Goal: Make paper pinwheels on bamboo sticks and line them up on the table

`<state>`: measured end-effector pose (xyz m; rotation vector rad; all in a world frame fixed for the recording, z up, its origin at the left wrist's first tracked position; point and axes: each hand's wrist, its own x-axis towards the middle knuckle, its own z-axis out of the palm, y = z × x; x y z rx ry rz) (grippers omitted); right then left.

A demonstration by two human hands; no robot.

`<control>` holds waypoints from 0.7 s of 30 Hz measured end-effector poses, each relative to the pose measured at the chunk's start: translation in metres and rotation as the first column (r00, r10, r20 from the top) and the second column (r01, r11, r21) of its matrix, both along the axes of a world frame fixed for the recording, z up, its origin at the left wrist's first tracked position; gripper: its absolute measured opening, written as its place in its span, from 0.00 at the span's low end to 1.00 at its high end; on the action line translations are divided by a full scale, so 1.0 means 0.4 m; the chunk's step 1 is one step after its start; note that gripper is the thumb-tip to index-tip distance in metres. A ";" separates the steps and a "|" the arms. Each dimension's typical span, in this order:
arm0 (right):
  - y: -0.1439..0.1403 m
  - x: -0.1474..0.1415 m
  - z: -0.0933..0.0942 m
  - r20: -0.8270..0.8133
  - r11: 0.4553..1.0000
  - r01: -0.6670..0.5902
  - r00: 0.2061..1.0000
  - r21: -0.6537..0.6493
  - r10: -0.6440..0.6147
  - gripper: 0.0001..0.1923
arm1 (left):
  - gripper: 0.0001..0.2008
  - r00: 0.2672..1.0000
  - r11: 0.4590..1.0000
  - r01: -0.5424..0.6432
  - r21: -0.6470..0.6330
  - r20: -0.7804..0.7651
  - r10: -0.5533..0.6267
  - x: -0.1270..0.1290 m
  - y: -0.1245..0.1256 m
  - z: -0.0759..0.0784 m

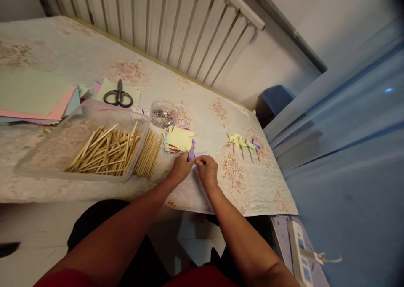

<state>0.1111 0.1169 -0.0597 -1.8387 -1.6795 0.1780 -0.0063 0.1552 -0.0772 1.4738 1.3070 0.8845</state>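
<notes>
A small purple paper pinwheel (192, 154) is held between my two hands over the front part of the table. My left hand (181, 167) pinches its left side. The fingertips of my right hand (207, 169) are closed at its right edge; whether they also hold a pin is too small to tell. Just beyond my left hand lies a stack of cut paper squares (179, 139), yellow on top with red and blue below. To the right, several finished pinwheels on sticks (241, 142) lie in a row, yellow, green and purple.
A clear plastic box (34, 163) of wooden sticks (107, 150) stands at left, with a row of loose sticks (149, 154) beside it. Behind are a round dish of metal pins (163, 115), black-handled scissors (118, 96) and coloured paper sheets (34, 93). A power strip (298, 249) sits at lower right.
</notes>
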 end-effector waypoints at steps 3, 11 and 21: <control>0.003 -0.001 -0.007 -0.135 0.997 0.039 0.990 -0.065 -0.047 0.11 | 0.05 1.000 1.000 -0.005 0.001 -0.010 0.005 0.000 0.001 -0.002; 0.001 0.006 0.040 0.256 0.989 -0.145 0.957 0.005 0.139 0.10 | 0.05 1.000 1.000 -0.004 0.006 -0.012 0.004 0.001 0.002 -0.004; 0.010 0.003 0.021 -0.009 0.996 -0.055 0.998 -0.067 0.055 0.10 | 0.05 1.000 1.000 0.000 -0.001 -0.017 0.000 0.000 0.003 -0.006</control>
